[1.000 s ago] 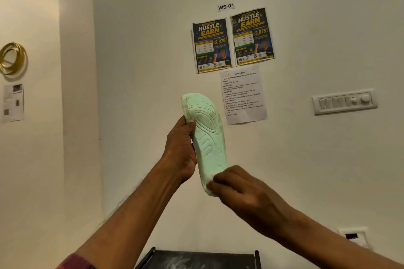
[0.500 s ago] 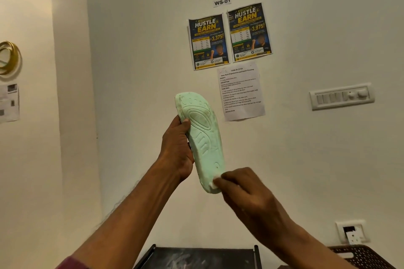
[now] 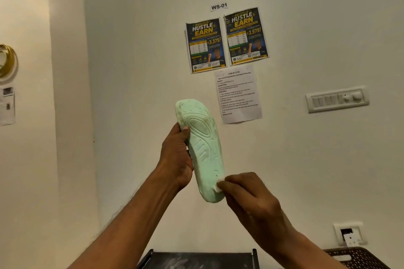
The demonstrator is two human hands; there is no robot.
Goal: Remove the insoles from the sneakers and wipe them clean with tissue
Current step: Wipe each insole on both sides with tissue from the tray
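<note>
A person holds up a pale mint-green foam insole in mid-air in front of a cream wall, at the centre of the view. Its long axis runs nearly upright, leaning a little. The broader toe end points up and slightly left, and the narrower heel end points down and slightly right. The moulded underside faces the camera, showing a raised oval outline at the forefoot, short slanted ribs through the arch and curved grooves along the edges. Faint dark smudges mark the upper right edge.

The left hand grasps the insole's left edge around its middle, thumb pressed on the face below the toe end and fingers wrapped behind. The right hand has its fingers curled around a small white wad of tissue, pinching it against the insole's lower right edge, near the heel.

On the wall behind hang two dark blue and yellow posters, with a white printed sheet below them and a white switch panel to the right. At the bottom edge are a black rack and, to its right, a brown perforated basket
</note>
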